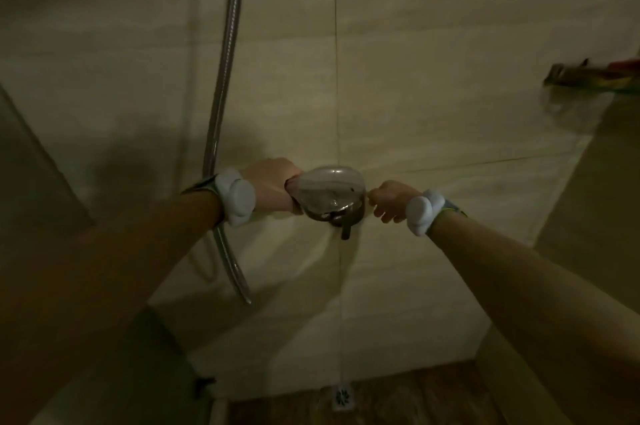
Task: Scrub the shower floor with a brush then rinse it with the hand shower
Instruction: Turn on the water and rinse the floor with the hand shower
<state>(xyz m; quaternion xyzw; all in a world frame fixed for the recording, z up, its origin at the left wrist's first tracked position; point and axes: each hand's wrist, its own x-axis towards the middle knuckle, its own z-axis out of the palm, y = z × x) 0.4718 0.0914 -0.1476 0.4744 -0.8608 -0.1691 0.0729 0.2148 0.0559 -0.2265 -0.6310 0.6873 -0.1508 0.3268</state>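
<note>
The chrome hand shower (327,187) is level with the wall tap (346,220), its head facing me. My left hand (272,189) grips its handle from the left. The metal hose (227,61) hangs down the wall and loops behind my left wrist. My right hand (389,201) has curled fingers, and its fingertips pinch the right side of the chrome tap. The brown shower floor (398,400) with a white drain (343,397) lies far below. No brush is in view.
Beige tiled walls close in ahead and on both sides. A ledge at the right (592,76) holds colourful items. A small dark fitting (204,384) sits low on the left wall. The light is dim.
</note>
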